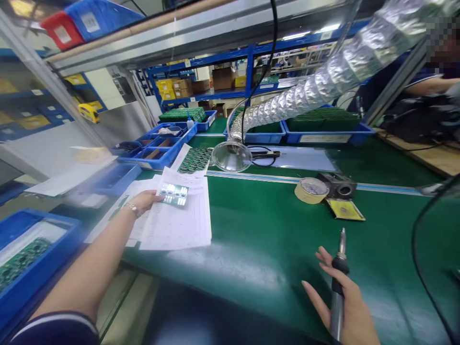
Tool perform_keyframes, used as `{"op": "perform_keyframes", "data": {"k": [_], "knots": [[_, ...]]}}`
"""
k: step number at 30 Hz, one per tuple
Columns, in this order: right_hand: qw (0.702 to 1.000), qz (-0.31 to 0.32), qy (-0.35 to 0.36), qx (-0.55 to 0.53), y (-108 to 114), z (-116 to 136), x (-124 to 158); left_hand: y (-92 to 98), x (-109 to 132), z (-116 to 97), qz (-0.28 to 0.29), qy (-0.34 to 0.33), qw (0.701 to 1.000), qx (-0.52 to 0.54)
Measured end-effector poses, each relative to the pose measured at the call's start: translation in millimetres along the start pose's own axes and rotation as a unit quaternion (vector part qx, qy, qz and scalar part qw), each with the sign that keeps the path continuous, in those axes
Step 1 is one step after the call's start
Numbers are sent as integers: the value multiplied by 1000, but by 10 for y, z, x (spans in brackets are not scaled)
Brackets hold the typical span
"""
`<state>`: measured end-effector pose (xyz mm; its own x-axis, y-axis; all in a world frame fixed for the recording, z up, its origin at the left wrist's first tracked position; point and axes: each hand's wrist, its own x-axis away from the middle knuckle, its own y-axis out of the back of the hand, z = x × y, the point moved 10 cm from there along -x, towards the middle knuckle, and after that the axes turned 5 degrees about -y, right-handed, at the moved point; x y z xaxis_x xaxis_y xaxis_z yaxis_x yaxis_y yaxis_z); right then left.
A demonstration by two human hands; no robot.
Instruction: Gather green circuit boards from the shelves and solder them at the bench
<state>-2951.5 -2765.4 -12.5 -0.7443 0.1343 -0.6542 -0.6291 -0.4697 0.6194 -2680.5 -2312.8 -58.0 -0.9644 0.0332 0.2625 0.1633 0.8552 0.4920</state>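
At the left, my left hand [145, 200] pinches the edge of a small green circuit board [175, 194] above white printed sheets [179, 230]. At the lower right, a soldering iron [338, 287] points upward, resting along my right hand [341, 297]; the thumb and fingers are spread, and the iron lies between the fingers and the palm side. Beyond the iron's tip are a yellow sponge in a tray [344, 210], a dark iron holder [338, 186] and a roll of tape [312, 190].
A foil duct [309, 96] with a clear funnel [232, 156] hangs over the green bench [247, 215]. Blue bins [161, 155] stand at the left and back. A black cable [417, 249] curves down at the right, near a person's arm [431, 86].
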Motion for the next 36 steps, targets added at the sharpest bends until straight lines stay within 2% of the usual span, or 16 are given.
{"op": "perform_keyframes", "data": {"k": [3, 6, 10, 12, 13, 15, 19, 21, 22, 23, 24, 26, 28, 29, 32, 36], "knots": [[1000, 14, -10, -5, -24, -10, 13, -365, 123, -243, 106, -40, 992, 63], [1000, 20, -12, -13, -23, 4, 19, -898, 165, -529, 177, -77, 977, 91], [999, 17, -15, -24, 22, 25, 27, -1711, 168, -747, 217, -99, 969, 65], [999, 18, -15, -27, 40, 32, 33, -1980, 199, -752, 215, -103, 971, 26], [999, 21, -15, -28, 42, 33, 36, -2041, 215, -739, 204, -106, 973, 0], [999, 29, -19, -32, 31, 26, 42, -2001, 234, -711, 160, -120, 978, -62], [997, 53, -27, -40, -26, -6, 55, -1539, 245, -727, 13, -157, 970, -185], [997, 63, -22, -42, -54, -7, 61, -1344, 329, -890, -86, -227, 927, -286], [997, 66, -19, -41, -66, -3, 63, -1346, 408, -997, -118, -277, 892, -336], [997, 69, -16, -40, -76, 4, 62, -1428, 496, -1090, -125, -328, 857, -378], [996, 73, -17, -40, -90, 9, 58, -1577, 578, -1148, -105, -373, 828, -405], [994, 96, -29, -40, -152, 10, 43, -1942, 704, -1162, -12, -423, 805, -415], [988, 140, -44, -44, -268, 22, 26, -2225, 784, -1144, 53, -424, 803, -415], [985, 161, -45, -47, -333, 39, 18, -2305, 797, -1146, 59, -412, 809, -416], [977, 206, -30, -46, -503, 86, 2, -2394, 802, -1201, 17, -368, 826, -427], [968, 245, -52, -14, -652, -11, 33, -2477, 851, -1267, -20, -351, 832, -429]]}}
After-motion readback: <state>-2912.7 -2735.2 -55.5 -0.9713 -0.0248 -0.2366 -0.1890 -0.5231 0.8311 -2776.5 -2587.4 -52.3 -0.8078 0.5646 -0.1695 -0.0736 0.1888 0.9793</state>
